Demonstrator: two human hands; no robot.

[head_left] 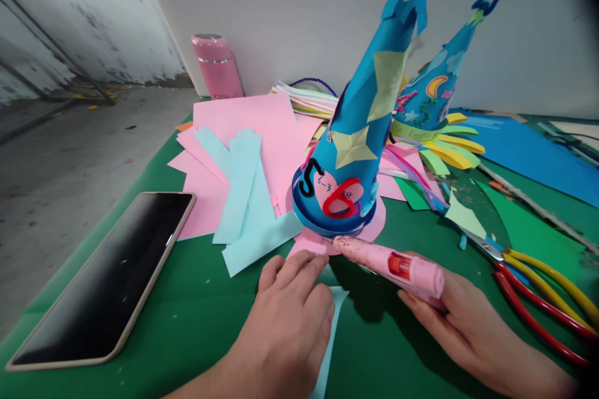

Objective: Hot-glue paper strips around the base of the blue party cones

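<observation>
Across the green tabletop [187, 324], going by the head view, I see plenty of craft paper around the two hands. Off to the left a phone [103, 280] lies screen up and dark. Past it, pink sheets [274, 124] overlap, with light blue strips [243, 181] on top, one of them reaching to the near side of the blue cone hat [355, 121]. A pink bottle [218, 68] stands at the back. The cone hat blocks part of a second hat [433, 109] behind it; on the right lie a blue sheet [543, 149] and, near the right hand, scissors [489, 249] with red and yellow handles.

That right hand [463, 318] is closed round the handle of a pink glue gun [374, 255]. The left hand [292, 312] has its fingers bent and close together, the tips at a pink piece [306, 242] by the hat's brim; whether they pinch it or merely press, I can't tell.

The glue gun sits just in front of the hat, its barrel slanting from lower right to upper left, nozzle aimed left at the brim's near edge. The hat stands on its brim, long axis rising, tip leaning to the right of the view
</observation>
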